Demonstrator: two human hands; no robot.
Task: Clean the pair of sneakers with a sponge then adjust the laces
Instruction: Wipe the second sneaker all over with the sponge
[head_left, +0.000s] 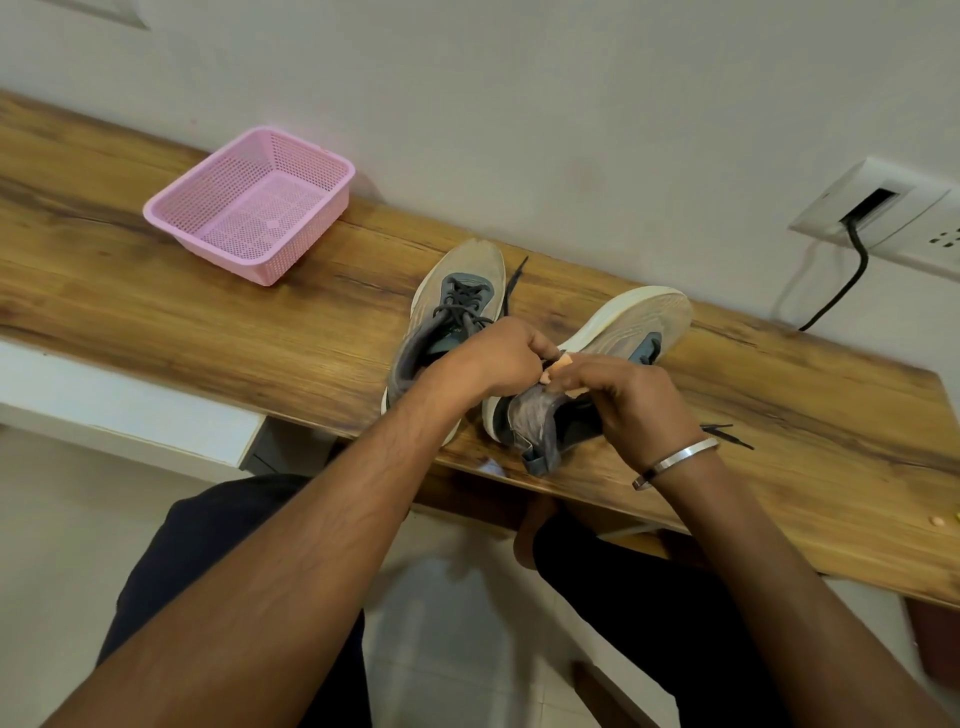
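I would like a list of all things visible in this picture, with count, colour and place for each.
sneakers: 2, grey with pale soles; left sneaker upright on the table, right sneaker tilted under the hands
laces: dark; a loose end lies on the table by the right wrist
basket: 1, pink, on the table at the left, nothing seen inside
table: 1, brown wood, along the wall
wall socket: 1, white, upper right, black cable plugged in
bangle: 1, silver, right wrist
left hand: pinches a lace over the right sneaker
right hand: fingers curled at the same sneaker, apparently on its lace
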